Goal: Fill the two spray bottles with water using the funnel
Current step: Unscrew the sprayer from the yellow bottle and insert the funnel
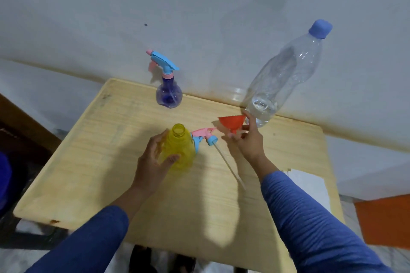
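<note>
I am seeing that the task is only beginning. My left hand (153, 157) is holding the yellow spray bottle (178, 148) upright on the desk (93, 162), fingers (172, 158) curled around its body; its mouth is open and it is looking empty. Its spray head (205, 136) is lying just beside it. My right hand (246, 139) is pinching the red funnel (231, 122) by the spout, near the water bottle (281, 77), which is capped. The purple spray bottle (169, 93) is standing behind, closed. I judge both fillings are remaining.
</note>
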Motion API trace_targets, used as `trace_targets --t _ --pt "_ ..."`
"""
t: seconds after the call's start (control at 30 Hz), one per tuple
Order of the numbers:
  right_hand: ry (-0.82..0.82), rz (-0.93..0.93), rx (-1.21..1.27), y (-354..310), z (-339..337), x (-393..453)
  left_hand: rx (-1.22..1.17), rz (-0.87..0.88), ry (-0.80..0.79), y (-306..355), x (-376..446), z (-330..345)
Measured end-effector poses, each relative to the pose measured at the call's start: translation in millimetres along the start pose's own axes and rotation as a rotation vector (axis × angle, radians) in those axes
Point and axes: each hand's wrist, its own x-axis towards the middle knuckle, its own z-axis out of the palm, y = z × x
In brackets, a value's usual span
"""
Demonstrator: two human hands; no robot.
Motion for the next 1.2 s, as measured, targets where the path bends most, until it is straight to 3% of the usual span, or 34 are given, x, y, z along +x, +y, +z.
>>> trace_targets --t 0.2,0.4,0.77,1.2 --pt "0.016 -0.044 0.399 -57.4 0.6 -16.7 0.034 0.023 -0.007 7.4 -3.5 -2.4" --pt "-0.050 -0.175 0.530 -120.1 12.7 -43.5 0.123 0.044 -0.010 17.8 -8.0 -4.6" --pt "-0.196 -0.285 0.414 -115.3 51.3 -65.5 0.001 -0.001 -0.030 9.7 -7.6 -1.4" --pt "-0.090 -0.493 0.032 -103.0 47.1 -66.9 -0.010 0.055 -0.022 3.2 -8.3 -0.1"
